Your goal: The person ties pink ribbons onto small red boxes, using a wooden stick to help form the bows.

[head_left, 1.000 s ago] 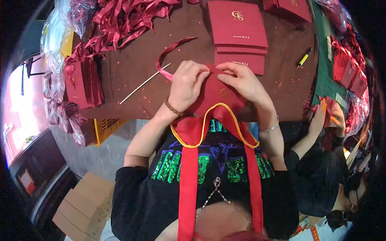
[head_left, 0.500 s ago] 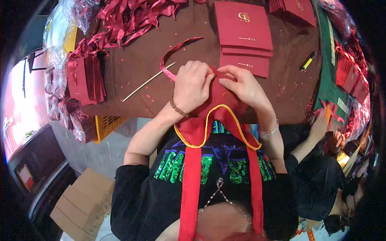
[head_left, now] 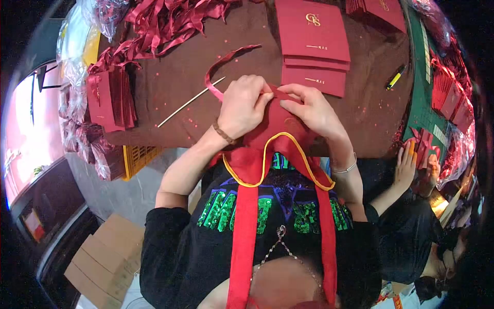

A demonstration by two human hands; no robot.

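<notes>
My left hand (head_left: 246, 104) is closed at the top edge of a dark red piece (head_left: 280, 121), its fingertips pinched together. Facing it, my right hand (head_left: 312, 109) pinches the same edge a little to the right. What lies between the fingertips is too small to make out. From beside my left hand a red ribbon (head_left: 217, 69) curls up over the brown cloth. A thin pale stick (head_left: 190, 102) lies left of that hand. Beyond my right hand are flat red bags (head_left: 314, 31) with gold print.
Red ribbons (head_left: 170, 26) are heaped at the back left, above standing red bags (head_left: 110, 100). A yellow marker (head_left: 394, 79) lies at the right. A co-worker's hands (head_left: 406, 167) handle a red item beside a green mat (head_left: 419, 105). Cardboard (head_left: 105, 260) stands low on the left.
My hands stay at the red piece's top edge, with only a slight shift of the left wrist. The co-worker's near hand has opened out and tilted.
</notes>
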